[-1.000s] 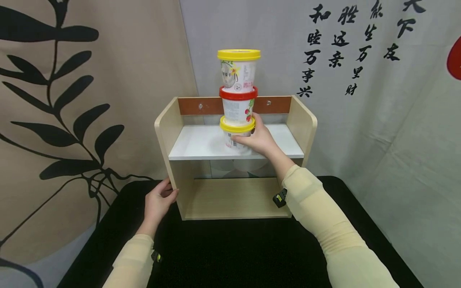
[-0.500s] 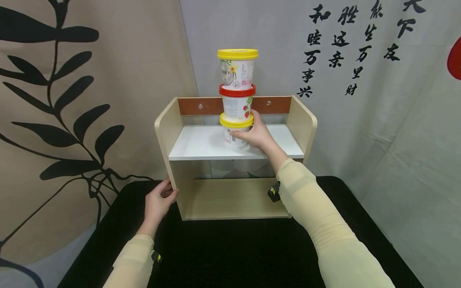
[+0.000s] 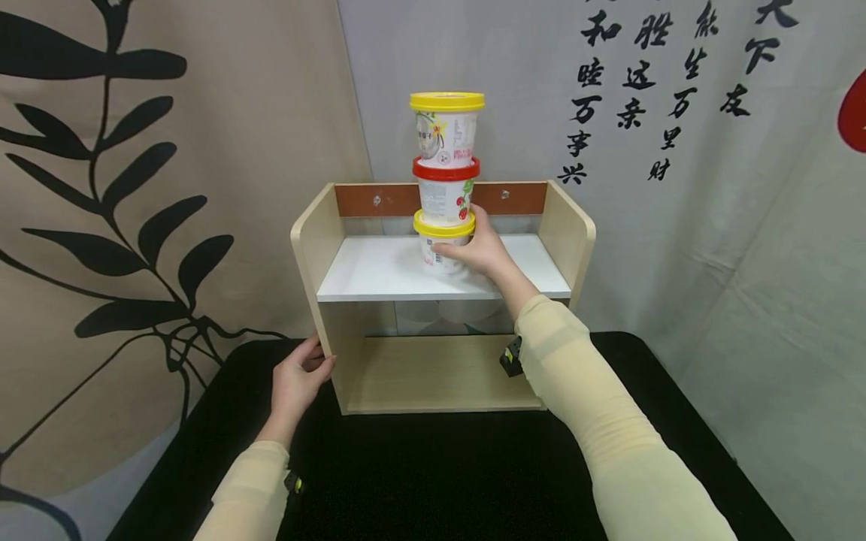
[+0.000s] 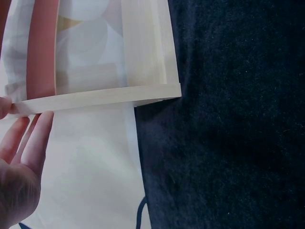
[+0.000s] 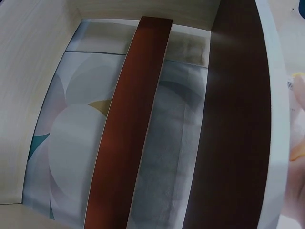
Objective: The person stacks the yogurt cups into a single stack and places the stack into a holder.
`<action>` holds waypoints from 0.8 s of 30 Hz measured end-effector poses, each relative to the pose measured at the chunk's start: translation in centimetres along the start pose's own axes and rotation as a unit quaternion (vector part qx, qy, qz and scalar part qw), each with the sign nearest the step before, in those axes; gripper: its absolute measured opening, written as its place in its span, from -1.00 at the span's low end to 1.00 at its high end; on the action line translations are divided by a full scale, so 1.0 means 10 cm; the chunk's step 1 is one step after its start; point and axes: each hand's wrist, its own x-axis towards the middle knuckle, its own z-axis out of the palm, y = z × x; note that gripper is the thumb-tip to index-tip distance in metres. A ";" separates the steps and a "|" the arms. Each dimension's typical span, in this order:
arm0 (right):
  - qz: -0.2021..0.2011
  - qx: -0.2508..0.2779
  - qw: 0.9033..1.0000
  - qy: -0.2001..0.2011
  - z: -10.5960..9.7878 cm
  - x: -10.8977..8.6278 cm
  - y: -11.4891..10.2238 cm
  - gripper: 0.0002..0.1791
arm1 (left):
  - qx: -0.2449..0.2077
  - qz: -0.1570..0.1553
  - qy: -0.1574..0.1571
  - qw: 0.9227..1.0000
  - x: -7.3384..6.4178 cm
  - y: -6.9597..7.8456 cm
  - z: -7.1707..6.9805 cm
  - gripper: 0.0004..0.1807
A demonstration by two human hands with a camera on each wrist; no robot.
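Note:
Three white lidded tubs stand in a stack on the white upper board (image 3: 372, 269) of a small wooden shelf unit (image 3: 313, 248). Yellow lids cap the top tub (image 3: 446, 139) and the bottom tub (image 3: 436, 228); the middle tub (image 3: 440, 199) has a red one. My right hand (image 3: 487, 252) grips the bottom tub from the right, thumb across its front, hiding part of it. Low on the unit's left side panel, my left hand (image 3: 298, 383) pinches the edge. The left wrist view shows its thumb and fingers on opposite faces of that panel edge (image 4: 95, 98).
Below the white board is a lower compartment with a wooden floor (image 3: 433, 372). A brown strip (image 3: 528, 197) spans the unit's back. The unit stands on a black-covered table (image 3: 433, 473), with printed curtains (image 3: 649, 248) behind it.
My right hand and the tub stack have shifted slightly left and farther back on the board. The left hand and the shelf unit have stayed in place.

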 end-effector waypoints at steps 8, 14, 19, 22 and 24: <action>0.010 -0.009 1.000 -0.019 -0.09 -0.12 0.01 0.14 | 0.005 -0.002 -0.002 1.000 -0.01 0.01 0.01 -0.43; 0.035 -0.033 0.998 -0.037 -0.21 -0.27 -0.01 0.13 | 0.006 0.005 0.001 1.000 0.00 0.01 0.02 -0.42; 0.008 -0.049 0.997 -0.057 -0.28 -0.42 0.00 0.03 | 0.007 0.002 -0.003 1.000 0.00 0.02 0.00 -0.42; -0.022 -0.048 0.996 -0.070 -0.32 -0.54 0.01 -0.04 | 0.011 0.005 -0.004 1.000 0.00 0.01 -0.01 -0.42; -0.043 -0.046 0.995 -0.074 -0.35 -0.62 0.02 -0.08 | 0.017 0.008 -0.005 1.000 0.01 0.01 -0.01 -0.43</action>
